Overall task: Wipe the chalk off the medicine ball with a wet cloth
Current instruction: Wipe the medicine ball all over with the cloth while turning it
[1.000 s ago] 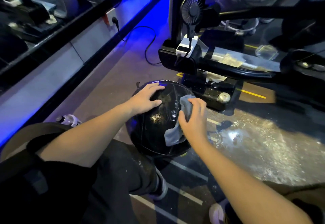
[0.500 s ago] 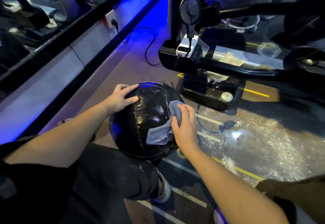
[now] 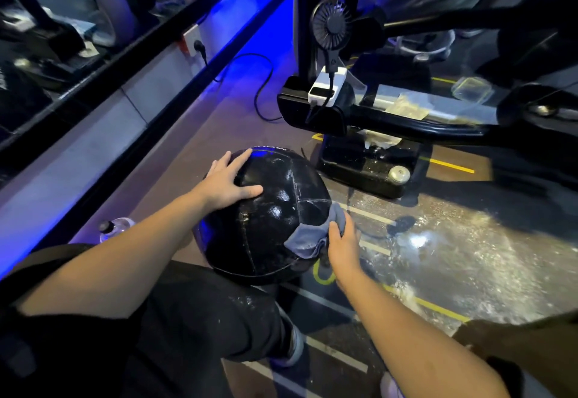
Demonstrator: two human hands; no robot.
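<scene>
A black medicine ball (image 3: 269, 219) with seams and pale chalk smears sits on the floor against my left knee. My left hand (image 3: 226, 183) lies flat on its upper left side, fingers spread. A grey cloth (image 3: 309, 238) is bunched against the ball's right flank. My right hand (image 3: 342, 246) grips the cloth and presses it to the ball, fingers curled over it.
Black gym machine base (image 3: 366, 166) and frame (image 3: 406, 122) stand just beyond the ball, with a small fan (image 3: 330, 27) clipped on. A water bottle (image 3: 114, 229) lies at the left by the wall ledge. The floor to the right (image 3: 453, 257) is wet and shiny. A cable (image 3: 259, 85) trails from a wall socket.
My right hand has slid the cloth down and round to the ball's right side. My left hand has shifted on the top of the ball, which turned a little.
</scene>
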